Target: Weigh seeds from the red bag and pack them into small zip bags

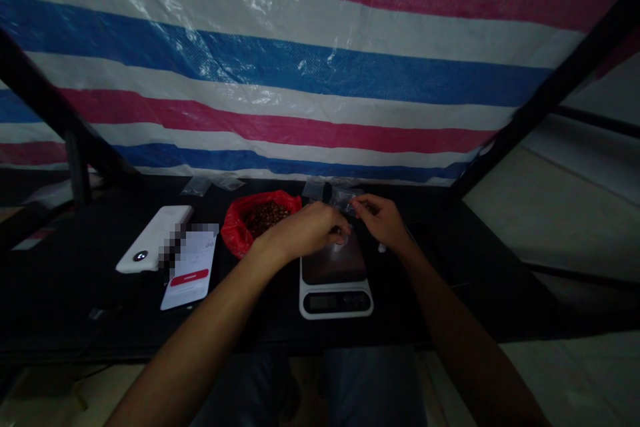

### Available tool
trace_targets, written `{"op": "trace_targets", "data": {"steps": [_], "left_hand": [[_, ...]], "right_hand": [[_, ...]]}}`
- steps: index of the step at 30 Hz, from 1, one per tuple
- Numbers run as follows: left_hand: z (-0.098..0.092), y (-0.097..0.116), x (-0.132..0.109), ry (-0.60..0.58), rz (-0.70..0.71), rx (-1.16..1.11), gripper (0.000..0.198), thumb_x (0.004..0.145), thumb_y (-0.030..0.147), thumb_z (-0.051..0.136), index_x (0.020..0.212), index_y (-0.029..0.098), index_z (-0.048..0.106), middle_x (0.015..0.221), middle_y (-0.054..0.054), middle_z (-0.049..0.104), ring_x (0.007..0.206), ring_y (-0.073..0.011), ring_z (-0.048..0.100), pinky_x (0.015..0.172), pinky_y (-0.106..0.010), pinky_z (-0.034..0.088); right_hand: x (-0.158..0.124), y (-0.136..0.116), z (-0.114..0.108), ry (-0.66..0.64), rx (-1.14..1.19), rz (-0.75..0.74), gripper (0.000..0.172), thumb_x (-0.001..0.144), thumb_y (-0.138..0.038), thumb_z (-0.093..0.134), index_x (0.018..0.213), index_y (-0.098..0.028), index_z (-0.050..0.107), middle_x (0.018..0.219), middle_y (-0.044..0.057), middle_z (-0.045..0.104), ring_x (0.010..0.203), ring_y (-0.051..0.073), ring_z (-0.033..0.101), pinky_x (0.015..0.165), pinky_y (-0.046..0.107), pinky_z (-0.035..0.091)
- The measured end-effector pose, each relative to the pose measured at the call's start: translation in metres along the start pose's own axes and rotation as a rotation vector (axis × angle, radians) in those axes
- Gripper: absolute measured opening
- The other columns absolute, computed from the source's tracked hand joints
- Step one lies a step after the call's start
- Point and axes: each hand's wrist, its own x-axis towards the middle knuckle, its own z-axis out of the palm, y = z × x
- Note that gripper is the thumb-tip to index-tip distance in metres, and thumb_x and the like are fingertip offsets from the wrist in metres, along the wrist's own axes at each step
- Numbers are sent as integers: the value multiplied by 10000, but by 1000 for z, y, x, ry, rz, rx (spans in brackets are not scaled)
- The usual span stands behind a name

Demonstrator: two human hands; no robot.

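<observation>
A white kitchen scale (pixel 337 313) with a dark weighing plate and a small display lies in front of me. Above its plate, my left hand (pixel 315 227) is closed with the fingertips curled down; what they pinch is too small and dim to tell. My right hand (pixel 383 220) is beyond the scale's right side, thumb and fingers pinched, with something dark partly visible in them. Its fingertips are beside a clear plastic bag (pixel 343 197). Left of the scale, an open red plastic bag (pixel 235 223) is full of small brown beans (pixel 267 219), close to my left wrist.
At left lie a lit phone (pixel 193 273) and a white power bank (pixel 153 240). Small clear bags (pixel 197 185) rest along the back of the black table (pixel 270 313). A striped tarp (pixel 300 73) hangs behind, between slanted dark bars (pixel 530 100).
</observation>
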Motion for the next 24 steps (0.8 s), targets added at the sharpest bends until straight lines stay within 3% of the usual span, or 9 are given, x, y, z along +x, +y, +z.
{"op": "trace_targets", "data": {"steps": [5, 11, 17, 20, 24], "left_hand": [[3, 0, 2, -8, -21, 4, 226, 876, 94, 655, 994, 225, 797, 1050, -50, 793, 1023, -218, 720, 908, -301, 510], [6, 1, 4, 62, -4, -14, 261, 864, 108, 704, 1098, 205, 766, 1143, -73, 770, 1064, -226, 710, 949, -322, 515], [-2, -1, -13, 142, -1, -72, 199, 949, 214, 636, 1111, 205, 751, 1147, -52, 764, 1082, -203, 696, 954, -274, 497], [-11, -21, -32, 182, -164, 1, 252, 969, 166, 542, 1073, 220, 765, 1115, -41, 774, 1038, -196, 709, 922, -262, 501], [-18, -57, -53, 27, -503, 180, 247, 849, 97, 618, 994, 217, 778, 1057, -46, 791, 932, -207, 732, 796, -252, 520]], "right_hand": [[0, 1, -3, 21, -7, -5, 300, 862, -461, 629, 852, -183, 742, 742, 48, 731, 658, 186, 657, 621, 301, 510], [-1, 0, -2, 3, 7, -20, 310, 866, -475, 634, 852, -184, 740, 749, 46, 734, 669, 183, 653, 629, 301, 514], [-2, 0, -2, 12, -14, -3, 284, 860, -439, 642, 860, -177, 751, 750, 44, 731, 649, 169, 631, 617, 293, 499], [-3, 0, -2, 26, -18, 1, 286, 863, -433, 635, 856, -174, 754, 729, 45, 726, 635, 170, 626, 603, 293, 494], [-3, 0, -1, 14, -11, -6, 285, 870, -429, 624, 867, -176, 756, 730, 46, 727, 633, 169, 626, 596, 294, 494]]}}
